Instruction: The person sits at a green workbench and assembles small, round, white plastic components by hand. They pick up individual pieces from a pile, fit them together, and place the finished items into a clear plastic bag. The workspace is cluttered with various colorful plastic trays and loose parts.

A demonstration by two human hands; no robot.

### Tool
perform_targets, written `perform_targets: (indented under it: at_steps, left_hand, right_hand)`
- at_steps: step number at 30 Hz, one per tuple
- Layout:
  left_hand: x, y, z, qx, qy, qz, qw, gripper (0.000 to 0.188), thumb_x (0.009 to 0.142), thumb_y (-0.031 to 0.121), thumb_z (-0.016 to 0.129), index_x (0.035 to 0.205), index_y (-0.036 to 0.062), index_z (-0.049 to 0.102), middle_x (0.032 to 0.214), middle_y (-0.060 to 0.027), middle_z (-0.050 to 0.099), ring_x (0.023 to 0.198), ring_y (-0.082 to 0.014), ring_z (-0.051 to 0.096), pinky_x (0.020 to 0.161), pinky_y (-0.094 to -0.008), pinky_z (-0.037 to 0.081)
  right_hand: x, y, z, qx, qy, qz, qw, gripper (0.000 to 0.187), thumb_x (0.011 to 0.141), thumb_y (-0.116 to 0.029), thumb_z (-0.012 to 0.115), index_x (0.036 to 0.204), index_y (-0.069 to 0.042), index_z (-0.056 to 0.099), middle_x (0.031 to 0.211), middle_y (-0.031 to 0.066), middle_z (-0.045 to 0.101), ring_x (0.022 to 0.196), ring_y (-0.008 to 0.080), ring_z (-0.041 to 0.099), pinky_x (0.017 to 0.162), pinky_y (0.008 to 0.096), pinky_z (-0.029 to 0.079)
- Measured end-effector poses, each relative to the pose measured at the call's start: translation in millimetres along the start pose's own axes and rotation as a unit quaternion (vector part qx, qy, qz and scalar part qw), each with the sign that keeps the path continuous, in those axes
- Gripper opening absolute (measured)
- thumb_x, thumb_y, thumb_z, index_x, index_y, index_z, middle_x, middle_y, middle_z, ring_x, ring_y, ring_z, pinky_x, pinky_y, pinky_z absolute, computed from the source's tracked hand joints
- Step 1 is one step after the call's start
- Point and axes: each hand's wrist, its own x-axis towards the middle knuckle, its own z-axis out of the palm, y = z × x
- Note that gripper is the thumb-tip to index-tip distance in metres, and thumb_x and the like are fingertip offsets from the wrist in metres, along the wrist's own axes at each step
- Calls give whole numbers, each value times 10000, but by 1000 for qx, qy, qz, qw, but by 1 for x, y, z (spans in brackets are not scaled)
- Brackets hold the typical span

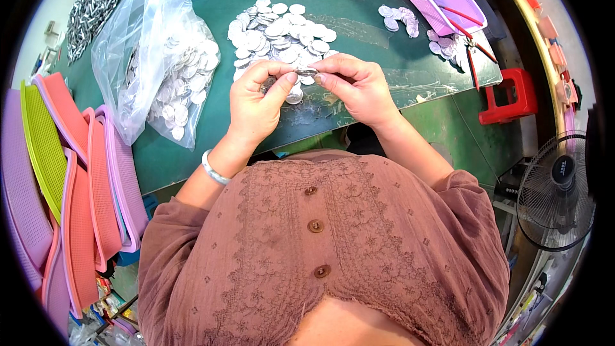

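In the head view, my left hand (256, 99) and right hand (359, 93) pinch a silvery disc (307, 72) between them, its long axis running left to right (neither hand nearer), before the disc heap (282, 32) on the worktop (221, 0).

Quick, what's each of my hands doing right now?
Left hand: closed, thumb and fingers pinching one side of a small round metal piece.
Right hand: closed, thumb and fingers pinching the other side of that piece.
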Motion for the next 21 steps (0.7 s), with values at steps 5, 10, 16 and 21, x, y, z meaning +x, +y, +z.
perform_targets:
  at_steps: [5,10,16,21]
  left_hand:
    - [2,4,-1,60,1,89,994,73,752,5,617,823,17,609,751,-28,557,665,-83,492,589,-202,397]
    - [1,6,-1,74,0,110,991,74,743,-14,614,809,19,604,746,-29,551,648,-84,485,565,-204,393]
    - [1,8,-1,94,-5,140,986,88,731,-27,614,803,24,609,744,-37,545,639,-99,492,557,-212,394]
    - [1,6,-1,106,-7,178,978,106,725,-39,613,812,22,619,757,-45,547,643,-103,505,554,-211,403]
  right_hand:
    - [0,4,1,-3,1,-18,1000,173,770,46,567,926,3,627,816,40,580,725,86,516,631,196,415]
    - [0,4,2,-8,19,-33,999,183,748,13,592,913,-48,645,791,40,578,714,101,540,637,205,418]
    - [0,3,0,-98,27,-113,988,189,751,48,579,920,-18,631,825,65,595,733,107,550,638,205,427]
    - [1,0,0,-204,65,-205,955,210,728,49,596,916,-36,634,828,73,600,694,141,563,592,224,443]
